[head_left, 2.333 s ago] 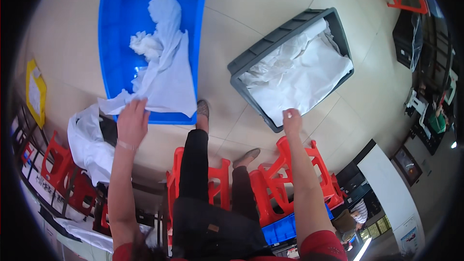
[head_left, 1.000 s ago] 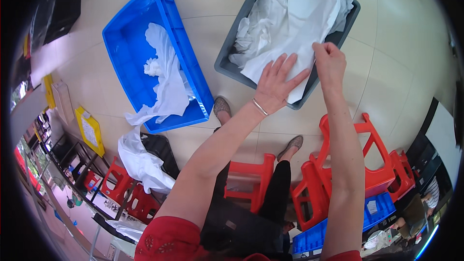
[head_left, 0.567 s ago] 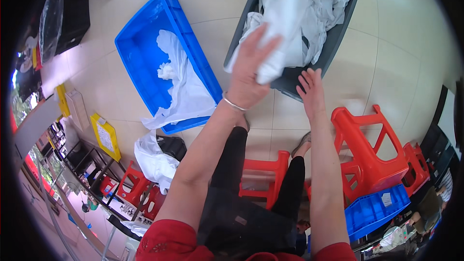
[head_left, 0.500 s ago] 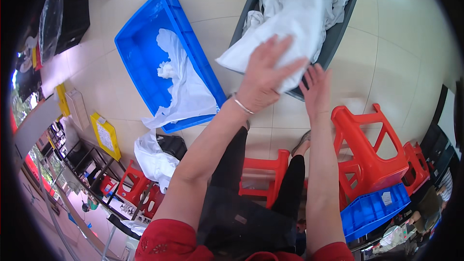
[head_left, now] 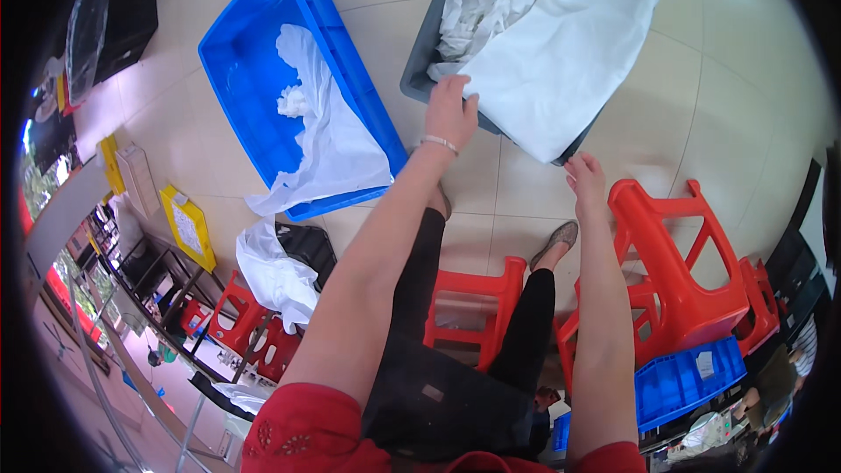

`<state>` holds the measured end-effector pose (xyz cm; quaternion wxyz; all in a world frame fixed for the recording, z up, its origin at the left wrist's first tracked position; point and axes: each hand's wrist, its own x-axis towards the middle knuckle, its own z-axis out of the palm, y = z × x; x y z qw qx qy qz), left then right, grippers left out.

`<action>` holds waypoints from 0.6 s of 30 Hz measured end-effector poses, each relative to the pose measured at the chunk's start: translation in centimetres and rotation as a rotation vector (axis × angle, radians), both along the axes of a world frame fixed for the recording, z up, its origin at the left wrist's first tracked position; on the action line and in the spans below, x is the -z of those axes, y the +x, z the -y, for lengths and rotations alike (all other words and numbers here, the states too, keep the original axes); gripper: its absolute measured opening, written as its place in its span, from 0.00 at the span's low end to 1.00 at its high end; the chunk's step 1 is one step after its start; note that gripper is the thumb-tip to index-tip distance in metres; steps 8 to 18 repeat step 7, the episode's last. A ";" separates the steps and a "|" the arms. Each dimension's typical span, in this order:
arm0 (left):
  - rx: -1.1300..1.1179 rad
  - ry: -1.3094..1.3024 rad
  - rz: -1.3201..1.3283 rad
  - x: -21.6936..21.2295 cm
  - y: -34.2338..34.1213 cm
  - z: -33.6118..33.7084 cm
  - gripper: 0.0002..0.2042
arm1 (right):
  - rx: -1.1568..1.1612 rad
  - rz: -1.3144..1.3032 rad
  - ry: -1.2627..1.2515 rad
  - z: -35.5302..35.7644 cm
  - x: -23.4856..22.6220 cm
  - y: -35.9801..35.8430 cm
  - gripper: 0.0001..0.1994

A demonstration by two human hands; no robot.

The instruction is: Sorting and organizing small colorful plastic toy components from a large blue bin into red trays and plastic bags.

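A grey bin stands on the floor at the top, holding crumpled white material under a smooth white sheet. The sheet slants across the bin and its near corner hangs over the front rim. My left hand is closed over the bin's near rim, beside the sheet's left corner. My right hand is by the bin's near right corner, fingers slightly bent and apart, with nothing in it. Whether its fingertips touch the bin I cannot tell.
To the left, a blue crate holds a white sheet draped over its near edge. White material lies on a black box. Red stools and another blue crate stand at right; a red stool stands between my legs.
The white sheet has come down flatter across the bin and spread to the right. My left hand has moved off it to the rim; my right hand has drawn back toward me.
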<state>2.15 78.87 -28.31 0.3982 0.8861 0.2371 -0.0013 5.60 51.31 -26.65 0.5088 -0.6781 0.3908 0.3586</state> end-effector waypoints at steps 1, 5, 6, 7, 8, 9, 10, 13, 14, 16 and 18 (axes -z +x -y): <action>-0.004 0.000 -0.001 1.6 1.1 -0.4 0.16 | -0.058 0.038 -0.038 0.5 -0.1 -0.3 0.21; 0.049 -0.003 -0.308 5.3 4.8 -1.7 0.33 | -0.226 0.048 0.033 1.1 -1.3 -1.5 0.20; -0.002 -0.074 -0.564 5.5 5.9 -1.4 0.39 | -0.302 0.046 0.027 2.0 -1.2 -1.9 0.22; 0.042 -0.164 -0.697 5.1 6.5 -1.9 0.41 | -0.376 0.039 0.031 2.6 -1.2 -2.2 0.23; 0.042 -0.164 -0.697 5.1 6.5 -1.9 0.41 | -0.376 0.039 0.031 2.6 -1.2 -2.2 0.23; 0.042 -0.164 -0.697 5.1 6.5 -1.9 0.41 | -0.376 0.039 0.031 2.6 -1.2 -2.2 0.23; 0.042 -0.164 -0.697 5.1 6.5 -1.9 0.41 | -0.376 0.039 0.031 2.6 -1.2 -2.2 0.23; 0.042 -0.164 -0.697 5.1 6.5 -1.9 0.41 | -0.376 0.039 0.031 2.6 -1.2 -2.2 0.23; 0.042 -0.164 -0.697 5.1 6.5 -1.9 0.41 | -0.376 0.039 0.031 2.6 -1.2 -2.2 0.23; 0.042 -0.164 -0.697 5.1 6.5 -1.9 0.41 | -0.376 0.039 0.031 2.6 -1.2 -2.2 0.23; 0.042 -0.164 -0.697 5.1 6.5 -1.9 0.41 | -0.376 0.039 0.031 2.6 -1.2 -2.2 0.23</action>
